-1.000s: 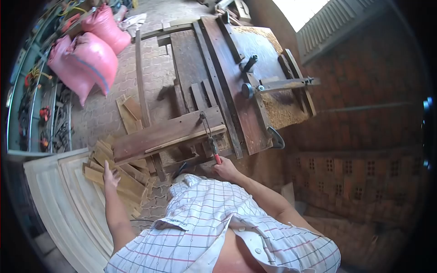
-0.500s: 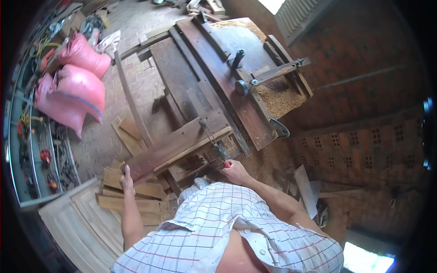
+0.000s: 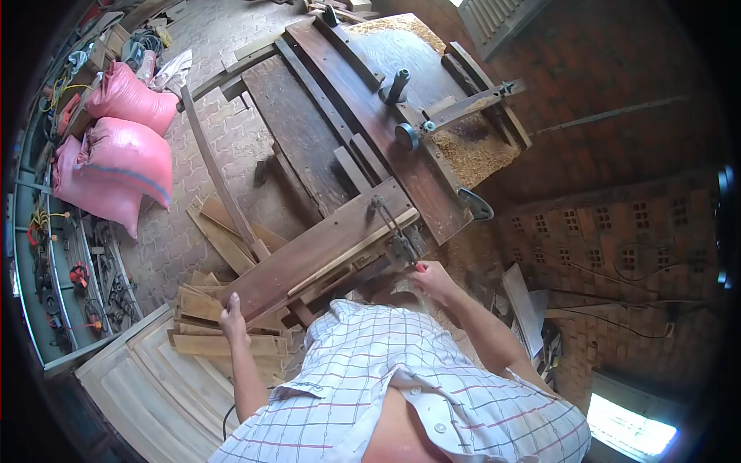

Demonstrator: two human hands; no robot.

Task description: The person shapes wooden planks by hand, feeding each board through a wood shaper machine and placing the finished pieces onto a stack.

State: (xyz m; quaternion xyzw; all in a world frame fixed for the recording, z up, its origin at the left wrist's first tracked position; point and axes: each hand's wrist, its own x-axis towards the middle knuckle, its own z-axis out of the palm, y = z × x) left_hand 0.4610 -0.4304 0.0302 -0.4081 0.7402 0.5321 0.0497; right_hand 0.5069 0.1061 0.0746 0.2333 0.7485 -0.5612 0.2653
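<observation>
At the near end of the machine table (image 3: 297,127), steadying the wooden board (image 3: 324,241) seemed in hand, the right hand (image 3: 434,279) gripping the toggle clamp (image 3: 398,241), the left hand's (image 3: 234,319) hold unclear, and moving called for even support.

A blue-striped pink sack (image 3: 123,166) stands on the block-paved floor (image 3: 224,147), just in front of a second pink sack (image 3: 133,99). A white cloth (image 3: 171,72) lies beyond both. A metal rack (image 3: 77,353) runs alongside. Loose thin boards (image 3: 228,346) lie beside a pale moulded panel (image 3: 143,382). Opposite, a brick wall (image 3: 610,143) carries rows of perforated blocks (image 3: 572,221), near a louvred shutter (image 3: 498,23).
</observation>
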